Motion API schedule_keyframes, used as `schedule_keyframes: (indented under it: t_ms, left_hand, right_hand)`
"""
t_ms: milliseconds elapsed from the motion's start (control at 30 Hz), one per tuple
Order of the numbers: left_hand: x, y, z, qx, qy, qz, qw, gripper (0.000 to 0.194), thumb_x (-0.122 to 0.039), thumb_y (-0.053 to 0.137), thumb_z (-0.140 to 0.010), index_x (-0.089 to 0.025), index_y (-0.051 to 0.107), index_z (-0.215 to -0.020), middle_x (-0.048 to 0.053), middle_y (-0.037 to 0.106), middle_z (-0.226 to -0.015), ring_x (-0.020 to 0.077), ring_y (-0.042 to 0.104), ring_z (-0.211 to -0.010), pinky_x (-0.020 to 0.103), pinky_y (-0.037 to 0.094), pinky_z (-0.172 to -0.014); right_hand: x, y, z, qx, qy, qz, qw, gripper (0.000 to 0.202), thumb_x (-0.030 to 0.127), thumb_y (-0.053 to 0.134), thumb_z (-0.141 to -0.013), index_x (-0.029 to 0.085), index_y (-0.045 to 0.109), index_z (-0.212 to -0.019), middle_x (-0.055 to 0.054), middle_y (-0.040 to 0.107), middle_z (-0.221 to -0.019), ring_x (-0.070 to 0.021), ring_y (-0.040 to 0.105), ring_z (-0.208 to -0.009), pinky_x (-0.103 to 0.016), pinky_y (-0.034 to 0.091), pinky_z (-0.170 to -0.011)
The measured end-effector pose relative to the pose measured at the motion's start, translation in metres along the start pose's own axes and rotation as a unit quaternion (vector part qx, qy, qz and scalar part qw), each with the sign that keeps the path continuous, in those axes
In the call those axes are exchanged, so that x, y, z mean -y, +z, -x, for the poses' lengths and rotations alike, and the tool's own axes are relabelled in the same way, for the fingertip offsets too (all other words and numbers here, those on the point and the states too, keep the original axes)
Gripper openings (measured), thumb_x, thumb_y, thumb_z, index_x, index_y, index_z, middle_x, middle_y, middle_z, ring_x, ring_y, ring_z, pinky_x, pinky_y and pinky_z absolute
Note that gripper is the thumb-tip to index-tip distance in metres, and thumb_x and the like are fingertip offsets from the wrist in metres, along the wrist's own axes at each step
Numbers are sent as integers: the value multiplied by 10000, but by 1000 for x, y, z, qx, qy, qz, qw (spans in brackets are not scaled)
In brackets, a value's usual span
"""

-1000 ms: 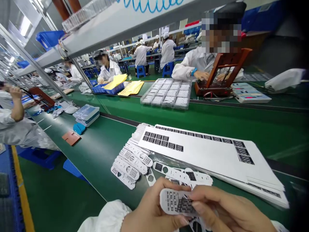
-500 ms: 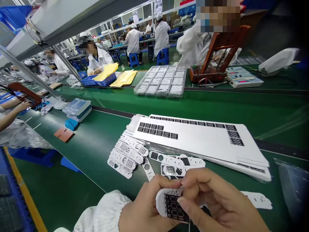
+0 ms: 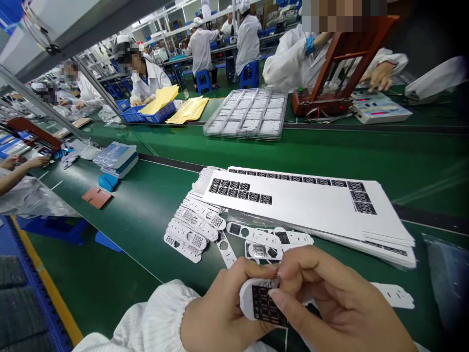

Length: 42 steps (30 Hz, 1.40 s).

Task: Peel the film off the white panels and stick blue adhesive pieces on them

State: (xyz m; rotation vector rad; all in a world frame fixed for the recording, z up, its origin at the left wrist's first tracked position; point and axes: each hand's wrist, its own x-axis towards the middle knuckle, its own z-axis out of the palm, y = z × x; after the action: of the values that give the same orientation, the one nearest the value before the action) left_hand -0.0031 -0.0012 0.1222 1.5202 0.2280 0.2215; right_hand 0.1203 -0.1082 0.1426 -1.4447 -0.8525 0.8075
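Left hand: the left hand [image 3: 223,313] sits at about 6 o'clock in the view, fingers curled shut around the left end of a small white keypad sheet [image 3: 258,304], thumb on top.
Right hand: the right hand [image 3: 330,305] is just beside it at 5 o'clock, thumb and forefinger pinched on the sheet's upper right edge, the other fingers loosely bent.
Keypad sheet: white, rounded corners, a black printed grid facing up; held above the near edge of the green belt [image 3: 146,215], touching both hands and nothing else.
Loose strips: white cut strips [image 3: 190,232] are fanned out at 10 o'clock from the hands, with a few more [image 3: 269,239] at 12 o'clock, just beyond the fingertips.
Sheet stack: a stack of large white sheets [image 3: 311,208] lies at 1 o'clock, its near edge overlapping the strips; its right corner comes close to a clear bag [image 3: 449,266] at 3 o'clock.
Open room: bare belt lies at 9 o'clock between the strips and the belt's near edge, and a wide bare band at 12 o'clock beyond the stack.
Far side: a clear tray of parts [image 3: 249,115] and a red-brown fixture [image 3: 330,88] sit well apart, across the belt, where a co-worker's hand [image 3: 379,76] rests on a panel.
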Motion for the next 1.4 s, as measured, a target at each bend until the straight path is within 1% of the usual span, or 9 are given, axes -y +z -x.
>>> schedule_keyframes:
  t_ms: [600,700,800,933,1033,1133,1200,1300,1400]
  left_hand:
    - [5,-1,0,5,-5,6,1000,318,-223,665,-778,-218,420,-980,-7,568,-808,73,471,-620,208,362,-571]
    - [6,-2,1,2,10,-17,1000,313,-188,667,-774,-218,428,-973,0,596,-832,75,502,-628,206,382,-573]
    - [11,-3,2,-12,18,-28,999,327,-138,666,-773,-225,464,-1014,3,624,-867,85,567,-692,199,418,-615]
    - [18,-1,2,6,44,113,993,416,-114,686,-765,-274,494,-1098,-2,645,-1038,95,628,-851,212,476,-740]
    - [20,2,2,33,52,234,970,370,-109,656,-796,-294,522,-1087,-34,648,-1036,75,633,-886,213,490,-784]
    - [22,4,2,41,39,267,962,354,-119,642,-810,-308,539,-1090,-37,648,-1014,80,640,-883,230,505,-789]
    - [25,3,2,24,34,245,969,341,-138,641,-814,-306,553,-1098,-22,645,-1020,101,649,-872,248,521,-784]
    - [28,-7,3,2,16,146,989,346,-232,629,-832,-276,549,-1166,22,646,-997,131,663,-818,258,542,-746]
    - [29,-32,7,27,-17,-61,998,716,-357,653,-802,-305,278,-1411,79,639,-1111,190,650,-930,342,525,-860]
  right_hand:
    - [-2,3,3,-7,-22,41,999,55,241,561,-802,261,549,-753,32,584,-600,-108,585,-501,-154,503,-443]
    - [-3,4,2,-5,-47,102,994,55,219,547,-813,258,554,-775,42,587,-593,-95,566,-469,-146,469,-416]
    - [-5,5,0,-23,-101,238,966,37,237,559,-825,273,558,-816,62,584,-577,-93,541,-439,-162,416,-380]
    - [-7,3,-1,-89,-164,359,914,94,346,530,-875,262,554,-840,32,565,-602,-131,551,-501,-213,404,-396]
    - [-7,-1,-1,-77,-195,362,908,115,267,466,-906,248,564,-849,2,582,-692,-138,567,-593,-224,447,-474]
    - [-6,-2,0,-67,-205,356,909,157,232,433,-912,239,589,-898,-31,597,-794,-158,576,-696,-240,469,-522]
    - [-7,-1,-1,-50,-203,358,910,179,250,430,-916,231,605,-882,-47,602,-857,-179,575,-763,-272,487,-573]
    - [-10,-1,-8,23,-177,363,915,255,241,411,-925,217,609,-766,-49,612,-889,-190,568,-816,-306,497,-632]
    - [-22,-9,-19,70,-152,416,894,279,224,434,-915,213,637,-724,-53,623,-869,-219,575,-833,-375,501,-674]
